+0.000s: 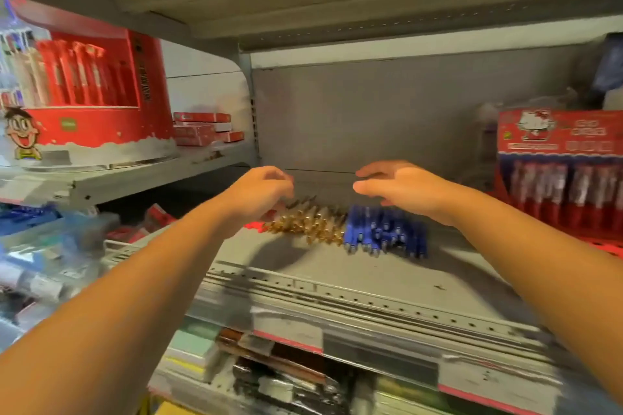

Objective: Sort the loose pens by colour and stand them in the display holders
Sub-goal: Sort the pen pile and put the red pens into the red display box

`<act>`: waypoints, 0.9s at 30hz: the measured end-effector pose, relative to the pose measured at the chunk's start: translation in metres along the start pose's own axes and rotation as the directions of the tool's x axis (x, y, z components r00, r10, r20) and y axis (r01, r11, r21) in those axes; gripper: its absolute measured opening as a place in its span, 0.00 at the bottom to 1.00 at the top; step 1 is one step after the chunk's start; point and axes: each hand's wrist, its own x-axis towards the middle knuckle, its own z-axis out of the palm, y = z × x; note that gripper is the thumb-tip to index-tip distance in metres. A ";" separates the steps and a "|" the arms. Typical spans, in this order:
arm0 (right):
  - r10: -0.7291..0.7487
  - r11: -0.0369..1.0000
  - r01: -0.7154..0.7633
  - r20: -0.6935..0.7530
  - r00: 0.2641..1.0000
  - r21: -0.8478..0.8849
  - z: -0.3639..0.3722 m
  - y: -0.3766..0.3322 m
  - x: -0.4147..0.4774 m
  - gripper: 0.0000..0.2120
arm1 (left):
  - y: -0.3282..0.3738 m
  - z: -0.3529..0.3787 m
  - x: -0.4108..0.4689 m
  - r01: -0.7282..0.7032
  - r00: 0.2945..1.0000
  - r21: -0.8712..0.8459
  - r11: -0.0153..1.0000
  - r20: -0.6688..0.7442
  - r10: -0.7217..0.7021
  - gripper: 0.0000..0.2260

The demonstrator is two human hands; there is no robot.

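The head view looks into a grey metal shelf (337, 266) in a shop, with both bare forearms reaching in from the bottom corners. On the shelf lie two loose bundles side by side and touching: gold-brown pens (310, 224) on the left and blue pens (384, 232) on the right, both lying flat, with the blue ones' tips pointing toward the camera. The left hand (259, 192) is lowered over the left end of the gold-brown pens, its fingers (283, 185) curled downward; motion blur hides whether they pinch anything, so I cannot tell if they hold a pen or only touch the pile. The right hand (404, 189) hovers just above the blue pens, palm down, its fingers (371, 173) straight and spread apart, holding nothing. On the higher shelf to the left stands a rounded red display holder (101, 125) with red pens upright in it, and beside it a low stack of small red boxes (202, 130). At the right edge stands a red display box (556, 131) printed with a cartoon cat, with rows of red-tipped pens upright in front.
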 end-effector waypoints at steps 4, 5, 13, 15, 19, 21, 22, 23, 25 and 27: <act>0.036 0.993 -0.027 0.074 0.997 -0.118 0.043 -0.022 0.039 0.21 | -0.037 -0.034 0.021 0.014 1.000 0.016 1.000 0.025 -0.014 0.07; 0.033 0.990 -0.023 0.070 0.997 -0.139 0.052 -0.027 0.049 0.19 | -0.046 -0.040 0.028 0.010 0.999 0.021 1.000 0.033 -0.011 0.07; 0.074 0.930 -0.002 0.180 0.981 -0.368 0.102 -0.055 0.114 0.15 | -0.083 -0.070 0.089 -0.002 1.000 0.114 0.993 0.003 0.002 0.05; 0.070 0.921 0.023 0.223 0.972 -0.390 0.109 -0.059 0.128 0.14 | -0.084 -0.070 0.108 0.047 0.999 0.139 0.989 0.018 -0.050 0.06; 0.104 0.884 0.078 0.356 0.929 -0.462 0.129 -0.055 0.150 0.15 | -0.081 -0.067 0.138 0.079 0.981 0.383 0.920 0.132 -0.140 0.09; 0.125 0.854 0.116 0.417 0.900 -0.508 0.138 -0.049 0.156 0.16 | -0.075 -0.066 0.144 0.113 0.939 0.513 0.851 0.225 -0.260 0.13; 0.131 0.849 0.120 0.426 0.895 -0.514 0.140 -0.047 0.157 0.16 | -0.073 -0.066 0.147 0.102 0.917 0.568 0.817 0.264 -0.299 0.15; 0.133 0.852 0.114 0.421 0.897 -0.512 0.141 -0.045 0.157 0.16 | -0.070 -0.065 0.149 0.079 0.901 0.612 0.787 0.294 -0.319 0.16; 0.131 0.862 0.085 0.383 0.915 -0.500 0.138 -0.043 0.158 0.13 | -0.070 -0.061 0.153 0.055 0.869 0.620 0.783 0.356 -0.343 0.18; 0.136 0.861 0.064 0.348 0.927 -0.505 0.136 -0.041 0.157 0.11 | -0.071 -0.057 0.157 0.029 0.827 0.611 0.791 0.431 -0.362 0.20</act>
